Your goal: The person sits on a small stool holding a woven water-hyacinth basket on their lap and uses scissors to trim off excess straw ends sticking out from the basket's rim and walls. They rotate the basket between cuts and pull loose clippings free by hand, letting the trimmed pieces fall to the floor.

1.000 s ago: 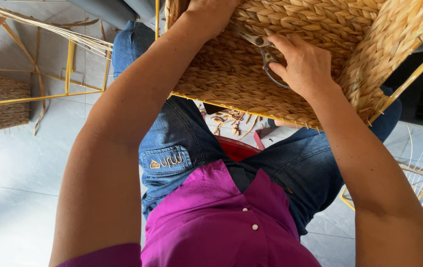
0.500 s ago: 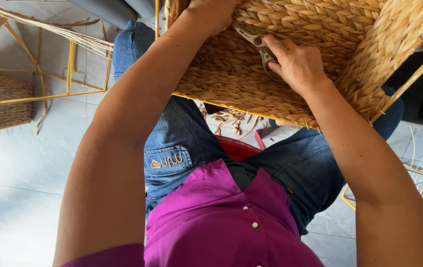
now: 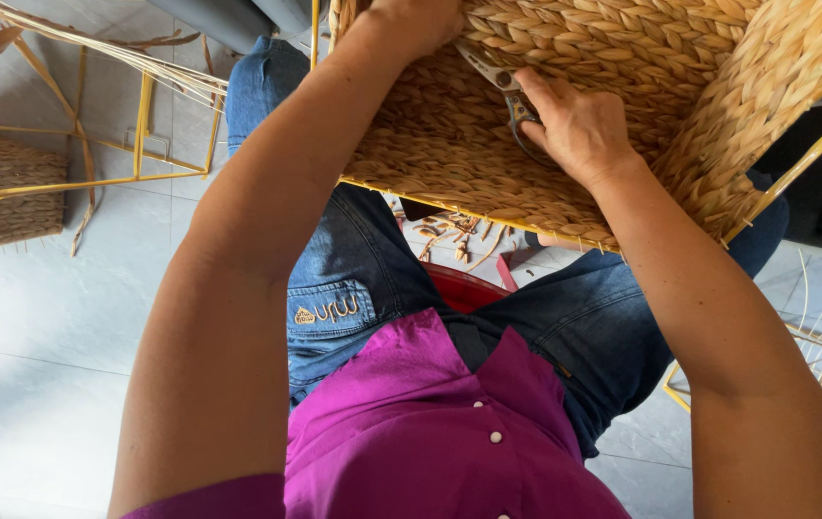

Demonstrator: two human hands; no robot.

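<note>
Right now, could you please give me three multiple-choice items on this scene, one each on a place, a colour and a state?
1. Where does the woven basket rest?
A. on the person's lap
B. on the floor tiles
C. on a shelf

2. What colour is the person's shirt?
A. white
B. magenta
C. green

3. What is the right hand doing?
A. hanging free
B. gripping the cutters
C. lying flat on the floor

Answers:
1 A, its yellow frame edge lies across the jeans.
2 B, the buttoned cloth at the bottom is magenta.
3 B, its fingers wrap the handles, while the left hand presses on the weave.
</note>
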